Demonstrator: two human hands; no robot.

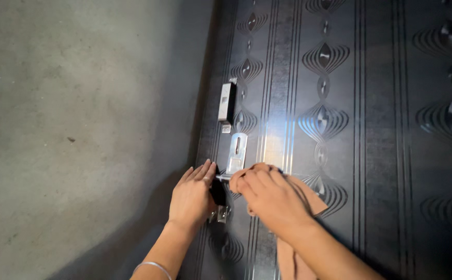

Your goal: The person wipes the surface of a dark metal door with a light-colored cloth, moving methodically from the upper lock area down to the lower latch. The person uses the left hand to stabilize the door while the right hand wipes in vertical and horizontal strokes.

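Two hands work at the left edge of a dark patterned door, beside a grey wall. Left hand lies flat, fingers together, over a black latch. Right hand pinches a tan cloth against the silver hasp. Silver lock box sits farther up.

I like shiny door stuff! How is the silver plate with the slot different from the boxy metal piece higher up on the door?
The silver plate lies flat on the dark door and has a long slot; the boxy metal piece sticks out and shows no slot. The plate sits lower, just above the right hand and its tan cloth; the box sits apart from both hands. The left hand rests beside the plate. Both are silvery and near the door's edge.
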